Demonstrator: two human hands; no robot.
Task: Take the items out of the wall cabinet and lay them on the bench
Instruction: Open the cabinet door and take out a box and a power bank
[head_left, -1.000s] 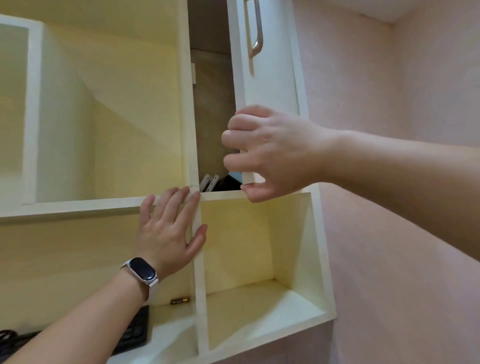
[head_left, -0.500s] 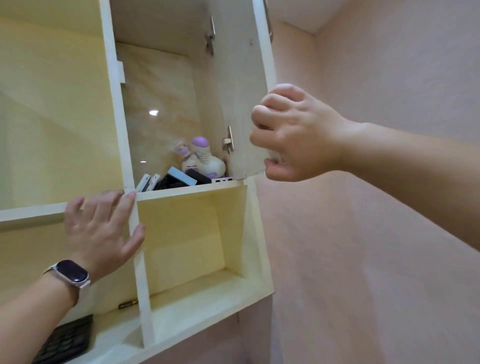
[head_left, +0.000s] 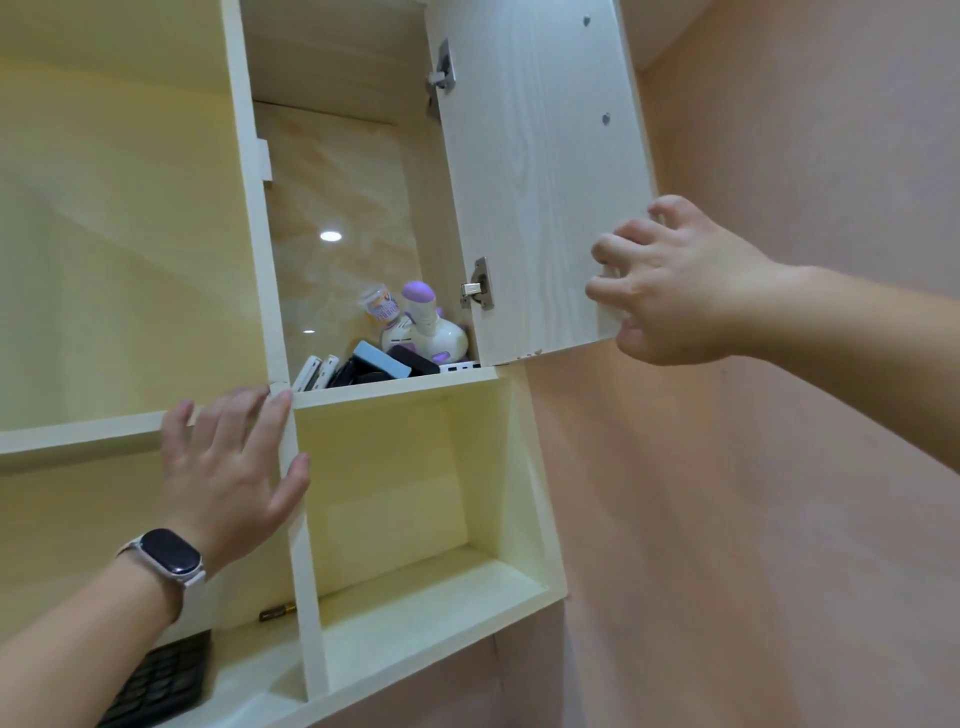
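The right hand, at 3 o'clock in the view, has its fingers curled round the free lower edge of the pale wood-grain cabinet door, thumb below the bottom corner and fingers on the inner face, so it is clamped on the door. The door stands swung wide, its inner side showing two metal hinges along the edge nearest the cabinet.

The left hand, at 8 o'clock, lies flat and spread with nothing in it, palm against the cream upright divider of the wall cabinet, fingertips touching the front edge of the shelf where the two meet. A dark-faced smartwatch on a pale strap sits on that wrist.

On that shelf, at 12 o'clock from the left hand, the items lie in a heap: a white and purple toy figure at the back, a small clear tub with a printed label tilted beside it, a light blue flat box leaning over black pieces, and two slim white and black cases standing at the front left.

Lower down, at 7 o'clock, a black keyboard rests on the bottom shelf, with a small gold and black battery just beyond it.
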